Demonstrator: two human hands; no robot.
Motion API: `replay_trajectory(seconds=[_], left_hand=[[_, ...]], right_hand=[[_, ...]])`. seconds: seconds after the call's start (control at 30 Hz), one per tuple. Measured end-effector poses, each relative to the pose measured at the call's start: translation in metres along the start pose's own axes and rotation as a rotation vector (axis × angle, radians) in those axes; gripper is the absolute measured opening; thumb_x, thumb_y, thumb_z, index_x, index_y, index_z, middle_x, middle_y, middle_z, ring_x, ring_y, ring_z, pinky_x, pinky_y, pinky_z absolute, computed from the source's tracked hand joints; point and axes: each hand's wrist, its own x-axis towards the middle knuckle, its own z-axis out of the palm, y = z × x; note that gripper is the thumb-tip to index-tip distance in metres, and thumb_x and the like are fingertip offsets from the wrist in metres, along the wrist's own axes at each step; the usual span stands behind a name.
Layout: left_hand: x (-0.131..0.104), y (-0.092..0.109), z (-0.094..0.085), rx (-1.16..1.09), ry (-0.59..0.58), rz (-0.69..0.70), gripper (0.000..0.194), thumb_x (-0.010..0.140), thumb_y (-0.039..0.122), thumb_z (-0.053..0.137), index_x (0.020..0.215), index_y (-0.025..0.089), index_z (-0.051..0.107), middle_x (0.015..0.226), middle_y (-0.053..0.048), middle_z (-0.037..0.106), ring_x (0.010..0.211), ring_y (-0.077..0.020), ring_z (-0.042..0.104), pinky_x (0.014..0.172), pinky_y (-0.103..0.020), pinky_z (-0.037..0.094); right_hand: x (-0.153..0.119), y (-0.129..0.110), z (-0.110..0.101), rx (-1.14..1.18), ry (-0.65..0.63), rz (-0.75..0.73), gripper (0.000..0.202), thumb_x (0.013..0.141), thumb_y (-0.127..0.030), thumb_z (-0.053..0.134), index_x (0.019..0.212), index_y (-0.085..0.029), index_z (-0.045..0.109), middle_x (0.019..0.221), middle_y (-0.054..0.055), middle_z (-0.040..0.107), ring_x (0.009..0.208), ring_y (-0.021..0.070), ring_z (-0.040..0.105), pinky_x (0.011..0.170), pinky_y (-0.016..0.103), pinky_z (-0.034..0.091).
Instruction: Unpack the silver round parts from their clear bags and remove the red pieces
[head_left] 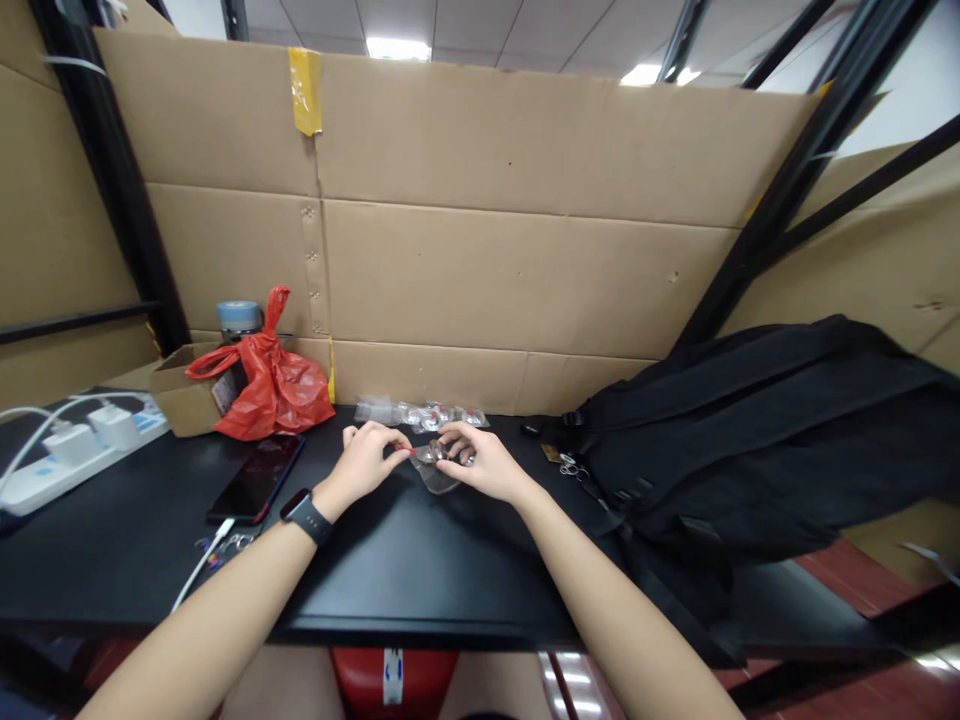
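My left hand point(371, 459) pinches the red-edged corner of a small clear plastic bag point(437, 482) above the black table. Opposite it, my right hand point(480, 462) has its fingers closed on a small shiny metallic piece point(436, 452) at the bag's upper edge. What kind of piece it is cannot be made out, nor whether it sits inside the bag or against it. Just behind both hands lies a row of small clear packets point(427, 415) with shiny and red bits inside.
A red plastic bag point(274, 385) leans by an open cardboard box point(184, 395) at left. Nearer are a phone point(256, 478), a white cable point(201, 568) and a power strip point(82, 455). A black backpack point(772, 430) covers the right side. Cardboard panels point(495, 240) wall the back.
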Motion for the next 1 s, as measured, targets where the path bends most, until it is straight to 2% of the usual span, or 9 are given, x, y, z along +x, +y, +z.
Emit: replay_trajectory(seconds=[0.43, 0.7, 1.0], left_hand=[[-0.001, 0.005, 0.000, -0.026, 0.013, 0.014, 0.014, 0.092, 0.032, 0.058, 0.089, 0.024, 0.069, 0.100, -0.003, 0.071, 0.103, -0.0236, 0.058, 0.088, -0.038, 0.034], [-0.001, 0.007, 0.010, -0.377, 0.062, 0.154, 0.012, 0.088, 0.030, 0.062, 0.083, 0.020, 0.066, 0.098, -0.005, 0.067, 0.096, -0.0195, 0.062, 0.091, -0.032, 0.045], [0.001, 0.007, 0.012, -0.502, 0.058, 0.104, 0.022, 0.089, 0.038, 0.061, 0.080, 0.018, 0.067, 0.098, -0.006, 0.068, 0.094, -0.0199, 0.063, 0.091, -0.032, 0.048]], right_hand=[[0.000, -0.007, 0.003, 0.005, 0.022, -0.027, 0.043, 0.076, -0.028, 0.074, 0.116, -0.021, 0.059, 0.107, 0.007, 0.069, 0.079, 0.0154, 0.066, 0.067, 0.028, 0.052], [0.000, -0.022, 0.019, 0.124, 0.062, -0.112, 0.035, 0.082, -0.029, 0.069, 0.115, -0.023, 0.060, 0.110, 0.007, 0.068, 0.092, 0.0181, 0.066, 0.075, 0.029, 0.056], [0.000, -0.028, 0.018, 0.124, 0.062, -0.137, 0.035, 0.081, -0.027, 0.070, 0.115, -0.023, 0.061, 0.107, 0.006, 0.069, 0.094, 0.0198, 0.067, 0.080, 0.032, 0.058]])
